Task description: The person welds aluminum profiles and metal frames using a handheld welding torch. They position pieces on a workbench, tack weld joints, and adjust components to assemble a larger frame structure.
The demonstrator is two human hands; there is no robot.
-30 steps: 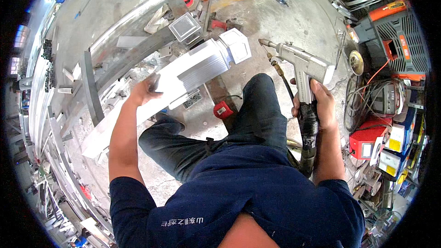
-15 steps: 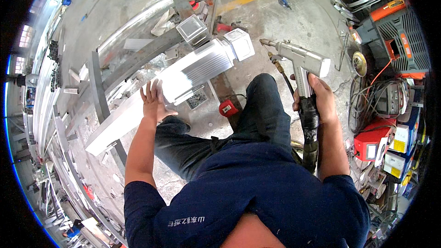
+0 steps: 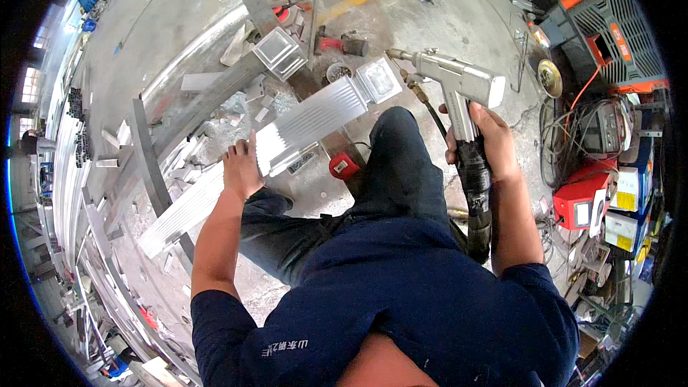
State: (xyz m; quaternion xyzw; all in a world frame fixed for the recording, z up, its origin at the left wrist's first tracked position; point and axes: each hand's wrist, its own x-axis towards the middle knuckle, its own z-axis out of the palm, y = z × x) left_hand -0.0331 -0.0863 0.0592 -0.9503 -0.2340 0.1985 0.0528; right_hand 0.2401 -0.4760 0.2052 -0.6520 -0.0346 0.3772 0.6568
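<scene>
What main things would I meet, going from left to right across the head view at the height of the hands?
Long pale strips, dark metal bar, left hand, red box, right hand with a silver gun-shaped tool, grey machine. The ribbed post spans several of these places.

At nine o'clock, the left hand (image 3: 243, 170) hides a stretch of fluted metal post (image 3: 315, 116); between two and three, the right hand (image 3: 496, 145) covers part of a gun-shaped tool's (image 3: 462, 80) grip; near twelve, a round container's (image 3: 329, 75) contents are too small to tell; at eight, metal scrap (image 3: 93, 315) blurs.
</scene>
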